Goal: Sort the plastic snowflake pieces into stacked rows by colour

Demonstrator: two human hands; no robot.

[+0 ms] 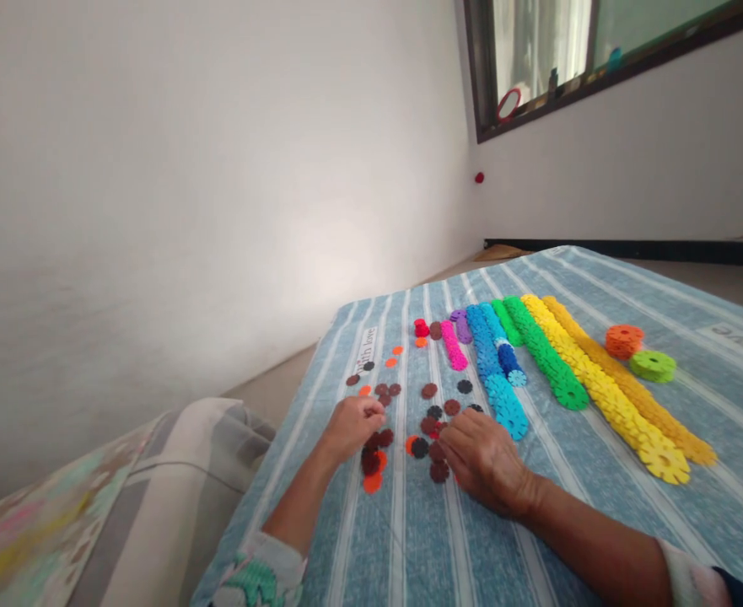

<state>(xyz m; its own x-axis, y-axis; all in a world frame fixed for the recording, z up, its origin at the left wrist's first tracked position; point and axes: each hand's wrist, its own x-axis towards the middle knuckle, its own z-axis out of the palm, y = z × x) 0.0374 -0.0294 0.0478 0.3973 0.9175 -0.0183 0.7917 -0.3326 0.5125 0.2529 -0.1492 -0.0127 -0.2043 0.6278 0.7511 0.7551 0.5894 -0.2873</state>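
Note:
Loose flat plastic discs in dark red, black and orange lie scattered on a blue striped bedsheet. My left hand rests among them with its fingers curled in, pinching at a dark disc near its fingertips. My right hand lies knuckles up beside several dark discs, fingers bent down onto them; what they hold is hidden. Beyond the hands, rows of stacked discs lie side by side: pink, blue, green, yellow and amber.
Two short stacks, orange and light green, stand at the right of the rows. A pillow lies off the bed's left edge. A white wall is close on the left. A window is high at the back right.

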